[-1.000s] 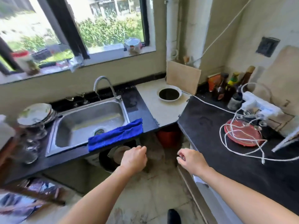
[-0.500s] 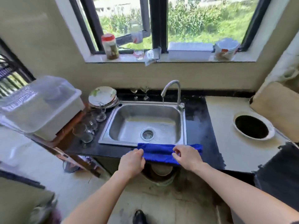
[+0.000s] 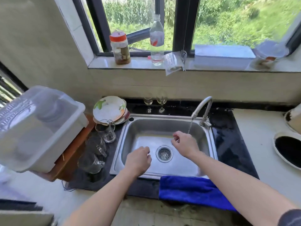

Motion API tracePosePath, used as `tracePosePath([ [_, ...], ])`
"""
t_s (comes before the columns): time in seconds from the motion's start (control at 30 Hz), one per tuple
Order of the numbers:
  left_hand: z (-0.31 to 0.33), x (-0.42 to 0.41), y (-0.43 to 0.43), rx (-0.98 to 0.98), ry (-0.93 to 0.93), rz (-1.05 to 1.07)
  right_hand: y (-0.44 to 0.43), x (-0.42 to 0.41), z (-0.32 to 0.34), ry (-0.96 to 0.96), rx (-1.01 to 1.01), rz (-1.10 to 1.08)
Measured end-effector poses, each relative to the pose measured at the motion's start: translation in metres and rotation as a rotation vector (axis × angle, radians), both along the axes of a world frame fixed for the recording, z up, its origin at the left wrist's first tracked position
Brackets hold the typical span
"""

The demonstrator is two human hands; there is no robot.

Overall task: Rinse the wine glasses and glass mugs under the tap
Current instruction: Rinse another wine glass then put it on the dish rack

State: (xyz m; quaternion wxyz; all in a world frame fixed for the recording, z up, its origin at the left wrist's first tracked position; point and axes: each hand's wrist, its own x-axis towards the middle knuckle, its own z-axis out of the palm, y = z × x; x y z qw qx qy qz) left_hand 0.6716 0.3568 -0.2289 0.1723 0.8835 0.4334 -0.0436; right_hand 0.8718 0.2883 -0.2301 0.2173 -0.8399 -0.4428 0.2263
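Two wine glasses [image 3: 154, 101] stand upright on the dark counter behind the steel sink [image 3: 210, 144]. Several glass mugs [image 3: 105, 132] sit in a row on the counter left of the sink. The tap [image 3: 202, 108] at the sink's back right runs a thin stream of water. My right hand [image 3: 184, 143] hovers over the basin just left of the stream, fingers loosely curled, holding nothing. My left hand [image 3: 138, 160] hangs over the basin's left half near the drain [image 3: 164, 154], also loosely curled around nothing.
A blue cloth [image 3: 193, 191] drapes over the sink's front edge at the right. Stacked plates [image 3: 110, 110] lean behind the mugs. A clear plastic bin [image 3: 37, 128] stands on a wooden stand at left. A jar and bottle [image 3: 156, 39] line the windowsill.
I turned from the right counter to face the sink. Both hands left the blue cloth and moved forward over the basin. Water still runs from the tap.
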Motion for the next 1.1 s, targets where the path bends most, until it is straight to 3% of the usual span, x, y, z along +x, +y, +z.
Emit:
tracePosePath([
  [0.23,-0.013,0.017,0.046,-0.04,-0.052,0.071,0.118,0.048,0.009,0.067,0.003,-0.066],
  [0.4,-0.021,0.025,0.077,-0.047,-0.06,0.152,0.203,0.088,0.009,0.014,0.01,-0.17],
  [0.6,-0.036,0.024,0.099,-0.093,-0.038,0.181,0.262,0.105,-0.01,0.075,-0.029,-0.199],
  [0.73,-0.049,0.027,0.125,-0.124,-0.027,0.125,0.272,0.108,-0.025,0.065,-0.044,-0.184],
  [1.1,-0.081,0.066,0.2,-0.257,-0.07,-0.035,0.193,0.055,-0.008,0.171,0.348,-0.431],
])
